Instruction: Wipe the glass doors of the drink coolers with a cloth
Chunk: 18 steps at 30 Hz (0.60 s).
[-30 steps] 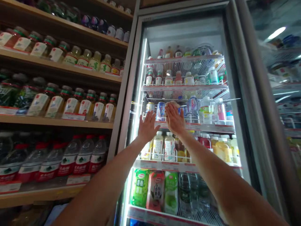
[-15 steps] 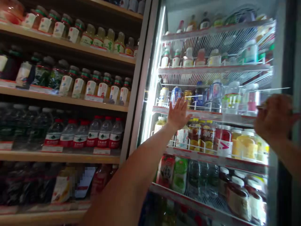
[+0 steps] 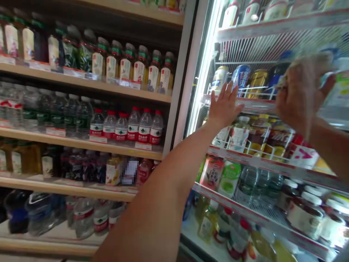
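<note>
My left hand [image 3: 225, 105] is open, fingers spread and stretched upward. It sits at the front of the lit drinks fridge [image 3: 207, 54], just below a row of cans [image 3: 240, 78] on a wire shelf [image 3: 247, 103]. My right hand [image 3: 300, 91] is raised further right at the same shelf height. It is smeared by motion and lies against a blurred white and green bottle [image 3: 338, 89]. Whether its fingers grip that bottle cannot be made out.
Wooden shelves [image 3: 81, 143] to the left carry rows of water bottles [image 3: 128, 125] and tea bottles [image 3: 136, 69]. Lower fridge shelves hold cartons [image 3: 220, 174], jars [image 3: 302, 211] and more bottles. The fridge frame [image 3: 182, 72] divides the two.
The view has swung down and left and moved closer to the fridge. My right hand went from the centre shelf out to the right, then back to the can shelf. My left hand stayed open and raised.
</note>
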Tool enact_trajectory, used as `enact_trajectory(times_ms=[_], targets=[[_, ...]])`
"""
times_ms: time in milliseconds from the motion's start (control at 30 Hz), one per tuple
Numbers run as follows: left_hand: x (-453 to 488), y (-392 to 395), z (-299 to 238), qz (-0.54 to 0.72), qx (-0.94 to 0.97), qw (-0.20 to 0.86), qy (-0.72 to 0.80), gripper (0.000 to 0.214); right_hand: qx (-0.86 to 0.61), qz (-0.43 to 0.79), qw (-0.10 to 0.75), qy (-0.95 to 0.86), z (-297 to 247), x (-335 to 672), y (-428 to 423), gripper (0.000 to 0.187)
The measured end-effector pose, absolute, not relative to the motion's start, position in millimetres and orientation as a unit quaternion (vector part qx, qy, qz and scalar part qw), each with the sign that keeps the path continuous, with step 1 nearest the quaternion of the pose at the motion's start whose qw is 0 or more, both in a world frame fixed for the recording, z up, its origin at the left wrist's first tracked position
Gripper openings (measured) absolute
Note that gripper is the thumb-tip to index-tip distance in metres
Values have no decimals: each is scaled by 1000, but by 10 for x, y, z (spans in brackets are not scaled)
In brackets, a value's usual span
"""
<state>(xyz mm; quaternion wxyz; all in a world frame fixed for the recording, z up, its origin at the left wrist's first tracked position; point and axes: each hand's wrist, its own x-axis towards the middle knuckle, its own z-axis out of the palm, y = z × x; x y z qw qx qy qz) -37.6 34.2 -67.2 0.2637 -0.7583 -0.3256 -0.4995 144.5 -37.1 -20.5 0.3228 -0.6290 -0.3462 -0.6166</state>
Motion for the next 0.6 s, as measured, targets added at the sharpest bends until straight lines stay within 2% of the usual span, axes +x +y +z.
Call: enact_trajectory(times_ms=[100, 300, 600], targets=[[-545, 444, -756, -507, -745, 265, -343, 61, -532, -611, 263, -524, -313, 977, -171, 69], [-765, 534, -959, -511, -726, 272, -372, 58, -442, -595, 247, -625, -770, 533, 7, 48], [-508, 362, -1257, -514, -742, 320, -289, 57, -476, -618, 259, -570, -1077, 1005, -238, 50]])
